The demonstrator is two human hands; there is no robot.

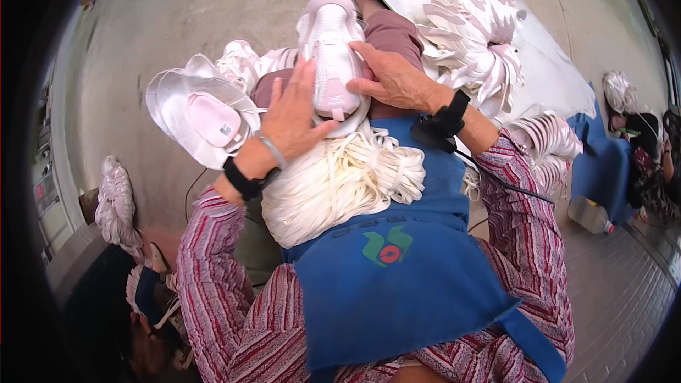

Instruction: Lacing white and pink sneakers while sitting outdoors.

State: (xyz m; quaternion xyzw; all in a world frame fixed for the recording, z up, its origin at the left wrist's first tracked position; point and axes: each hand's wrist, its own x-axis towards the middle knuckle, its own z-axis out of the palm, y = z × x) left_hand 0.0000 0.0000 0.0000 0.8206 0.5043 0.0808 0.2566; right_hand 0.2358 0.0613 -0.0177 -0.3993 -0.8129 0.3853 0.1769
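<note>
A pink and white mesh shoe upper (pixel 331 50) lies lengthwise over my lap, its pink heel tab toward me. My left hand (pixel 291 115) rests along its left side, fingers stretched and thumb spread near the heel tab. At its right edge, my right hand (pixel 397 78) touches it with thumb and forefinger apart; its other fingers are partly hidden. Just below the upper, a thick bundle of white shoelaces (pixel 333 184) lies on my blue apron (pixel 404 298).
Left of my knee is a white wrap (pixel 167 103) with a pink insole-shaped piece (pixel 213 119). Rings of shoe uppers (pixel 475 42) lie on a white sheet (pixel 553 64) at right. A plastic jug (pixel 590 215) and another person (pixel 656 163) are farther right.
</note>
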